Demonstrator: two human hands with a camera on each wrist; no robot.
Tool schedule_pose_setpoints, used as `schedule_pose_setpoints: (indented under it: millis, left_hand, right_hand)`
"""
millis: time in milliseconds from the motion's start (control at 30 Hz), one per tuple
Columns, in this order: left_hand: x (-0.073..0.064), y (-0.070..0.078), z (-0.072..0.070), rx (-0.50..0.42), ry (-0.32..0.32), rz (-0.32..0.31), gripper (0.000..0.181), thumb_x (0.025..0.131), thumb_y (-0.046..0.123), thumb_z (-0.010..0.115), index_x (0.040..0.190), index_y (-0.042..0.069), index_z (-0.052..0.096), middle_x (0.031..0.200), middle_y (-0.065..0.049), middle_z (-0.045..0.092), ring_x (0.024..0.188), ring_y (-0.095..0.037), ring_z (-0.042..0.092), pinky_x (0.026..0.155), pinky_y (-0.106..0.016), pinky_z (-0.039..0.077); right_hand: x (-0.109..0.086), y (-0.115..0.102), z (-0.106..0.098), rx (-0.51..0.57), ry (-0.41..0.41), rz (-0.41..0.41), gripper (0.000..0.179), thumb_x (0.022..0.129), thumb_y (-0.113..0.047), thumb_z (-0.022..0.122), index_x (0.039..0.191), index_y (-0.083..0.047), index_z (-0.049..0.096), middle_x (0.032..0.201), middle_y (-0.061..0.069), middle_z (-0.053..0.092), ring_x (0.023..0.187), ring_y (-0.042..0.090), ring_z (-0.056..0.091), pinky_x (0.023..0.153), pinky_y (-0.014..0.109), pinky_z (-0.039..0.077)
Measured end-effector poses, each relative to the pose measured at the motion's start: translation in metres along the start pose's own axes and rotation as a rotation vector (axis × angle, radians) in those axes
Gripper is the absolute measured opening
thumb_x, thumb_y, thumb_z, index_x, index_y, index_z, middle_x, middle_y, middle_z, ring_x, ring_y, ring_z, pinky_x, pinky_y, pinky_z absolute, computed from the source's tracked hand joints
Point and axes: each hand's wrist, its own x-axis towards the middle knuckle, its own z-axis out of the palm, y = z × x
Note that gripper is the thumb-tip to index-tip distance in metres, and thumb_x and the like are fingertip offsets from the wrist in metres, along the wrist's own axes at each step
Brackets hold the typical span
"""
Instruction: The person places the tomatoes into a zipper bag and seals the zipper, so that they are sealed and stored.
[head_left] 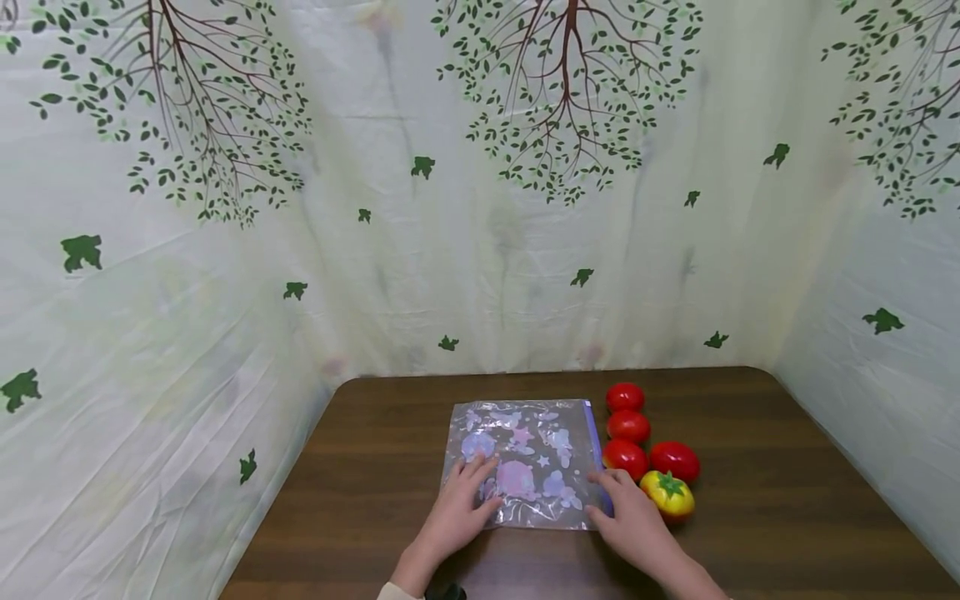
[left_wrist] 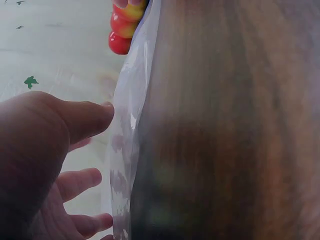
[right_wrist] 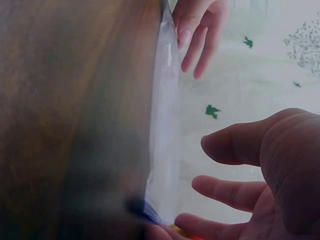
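A clear plastic zip bag (head_left: 551, 417) printed with pastel pink and blue figures lies flat on the table. A blue-violet strip (head_left: 592, 429) runs down its right edge. My left hand (head_left: 457, 504) rests with spread, relaxed fingers over the bag's lower left part. At the lower right corner is my right hand (head_left: 633, 512), its loosely bent fingers over the strip and its thumb at the bag's near edge. From the left wrist view, the left thumb (left_wrist: 90, 120) is right at the bag's edge. The right fingers (right_wrist: 225, 192) are apart in the right wrist view.
Several shiny red tomatoes (head_left: 628, 426) stand in a row beside the bag's right edge. Another red one (head_left: 675, 461) and a yellow fruit with a green top (head_left: 667, 494) sit close to the right hand. A leaf-printed curtain (head_left: 510, 317) hangs behind the brown table (head_left: 360, 500).
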Motion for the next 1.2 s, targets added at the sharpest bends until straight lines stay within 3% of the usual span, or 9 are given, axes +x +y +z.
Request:
schedule_pose_setpoints:
  millis: [267,433,533,667,767,967,1200]
  left_hand:
    - [-0.007,0.002,0.004,0.067,0.017,-0.014,0.043,0.093,0.030,0.071,0.134,0.015,0.066,0.148,-0.018,0.050,0.136,-0.059,0.031,0.105,-0.073,0.029]
    - [-0.009,0.002,0.005,0.077,0.024,-0.022,0.043,0.092,0.030,0.072,0.133,0.015,0.067,0.146,-0.018,0.051,0.136,-0.059,0.032,0.105,-0.073,0.029]
    - [-0.009,0.001,0.004,0.066,0.025,-0.025,0.045,0.091,0.029,0.074,0.133,0.014,0.066,0.146,-0.019,0.051,0.136,-0.058,0.032,0.105,-0.073,0.029]
    - [-0.010,0.001,0.003,0.061,0.022,-0.025,0.047,0.089,0.029,0.076,0.133,0.014,0.066,0.146,-0.020,0.051,0.136,-0.057,0.033,0.105,-0.072,0.029]
    - [-0.010,-0.001,0.003,0.059,0.020,-0.022,0.048,0.088,0.029,0.077,0.132,0.014,0.066,0.146,-0.021,0.051,0.136,-0.055,0.035,0.105,-0.070,0.031]
    - [-0.011,-0.003,0.002,0.043,0.012,-0.025,0.052,0.088,0.032,0.078,0.133,0.011,0.065,0.146,-0.021,0.050,0.136,-0.051,0.037,0.104,-0.068,0.034]
    - [-0.010,-0.006,-0.002,0.021,0.020,-0.043,0.053,0.089,0.032,0.077,0.135,0.011,0.063,0.147,-0.020,0.050,0.134,-0.046,0.041,0.103,-0.065,0.037]
  right_hand:
    - [0.002,0.001,0.005,0.047,0.046,0.011,0.035,0.086,-0.022,0.078,0.120,-0.018,0.071,0.135,0.014,0.055,0.118,0.033,0.057,0.098,0.059,0.047]
    - [0.002,0.002,0.005,0.087,0.127,-0.035,0.028,0.083,-0.008,0.077,0.110,-0.015,0.074,0.123,0.009,0.062,0.098,0.021,0.061,0.085,0.042,0.055]
    - [0.004,0.002,0.005,0.114,0.155,-0.019,0.030,0.081,-0.002,0.076,0.109,-0.014,0.074,0.113,0.005,0.065,0.084,0.014,0.059,0.074,0.030,0.054]
    - [0.007,0.001,0.004,0.155,0.130,0.066,0.034,0.080,-0.002,0.077,0.112,-0.013,0.073,0.103,0.004,0.066,0.072,0.013,0.056,0.061,0.026,0.052]
    - [0.010,0.001,0.004,0.175,0.107,0.101,0.035,0.080,-0.002,0.079,0.113,-0.011,0.073,0.101,0.004,0.068,0.068,0.015,0.056,0.061,0.028,0.053]
    - [0.017,0.003,0.005,0.189,0.091,0.067,0.037,0.078,-0.001,0.081,0.113,-0.011,0.073,0.104,0.003,0.071,0.077,0.015,0.060,0.071,0.032,0.057]
    - [0.023,-0.001,-0.003,0.251,0.058,0.076,0.044,0.080,0.000,0.079,0.122,-0.012,0.073,0.106,0.001,0.069,0.081,0.018,0.059,0.069,0.029,0.058]
